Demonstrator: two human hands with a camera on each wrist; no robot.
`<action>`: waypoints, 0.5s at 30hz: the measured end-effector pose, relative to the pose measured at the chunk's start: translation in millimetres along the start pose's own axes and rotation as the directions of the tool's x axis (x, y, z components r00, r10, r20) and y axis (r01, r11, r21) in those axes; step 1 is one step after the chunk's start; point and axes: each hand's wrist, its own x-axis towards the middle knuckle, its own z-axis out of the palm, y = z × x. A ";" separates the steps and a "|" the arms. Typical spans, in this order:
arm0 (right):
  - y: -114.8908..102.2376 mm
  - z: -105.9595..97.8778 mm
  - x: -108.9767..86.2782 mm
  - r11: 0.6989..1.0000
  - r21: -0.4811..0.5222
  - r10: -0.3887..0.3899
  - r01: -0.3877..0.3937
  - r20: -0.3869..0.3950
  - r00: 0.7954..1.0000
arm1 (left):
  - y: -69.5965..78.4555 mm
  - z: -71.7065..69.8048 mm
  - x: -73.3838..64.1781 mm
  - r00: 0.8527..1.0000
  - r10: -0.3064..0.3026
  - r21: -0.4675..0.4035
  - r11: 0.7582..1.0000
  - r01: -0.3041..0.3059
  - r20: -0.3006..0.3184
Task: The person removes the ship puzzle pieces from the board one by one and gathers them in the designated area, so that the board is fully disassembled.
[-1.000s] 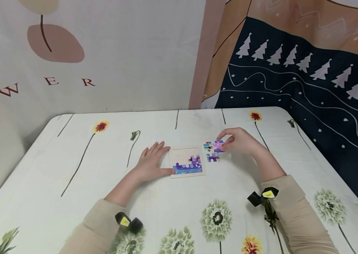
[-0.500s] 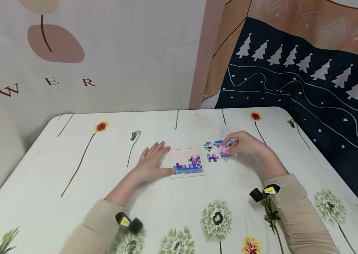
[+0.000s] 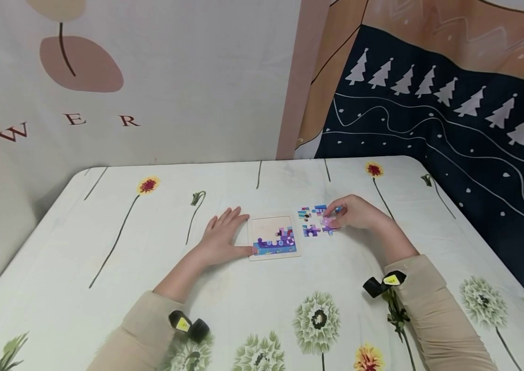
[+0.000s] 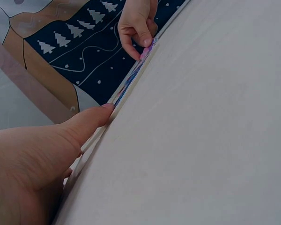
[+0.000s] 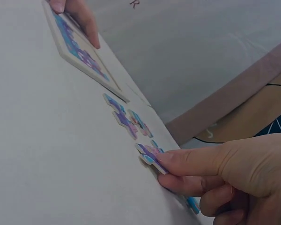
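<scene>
While the left hand [image 3: 222,239] rests, fingers spread, against the left edge of the puzzle board [image 3: 264,227], I see the right hand [image 3: 356,212] pinching a pink-purple piece [image 5: 150,152], loose pieces [image 3: 310,230] on the table [image 3: 252,291] just left of its fingers.

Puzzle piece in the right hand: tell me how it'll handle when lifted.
The puzzle piece looks stiff, with no visible bend where the right hand pinches it. It is probably light, being thin and small. Its flat shape makes rolling unlikely.
</scene>
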 end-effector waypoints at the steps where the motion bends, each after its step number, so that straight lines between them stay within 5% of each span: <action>1: -0.4 0.5 -0.6 1.000 -0.011 0.004 -0.004 -0.002 1.000 | 0.4 0.2 0.2 1.000 0.000 0.000 1.000 0.000 0.000; 15: -4.2 9.8 -12.2 0.990 -0.139 -0.015 0.006 -0.061 0.998 | 0.4 0.9 -0.3 1.000 0.004 0.007 1.000 -0.004 -0.008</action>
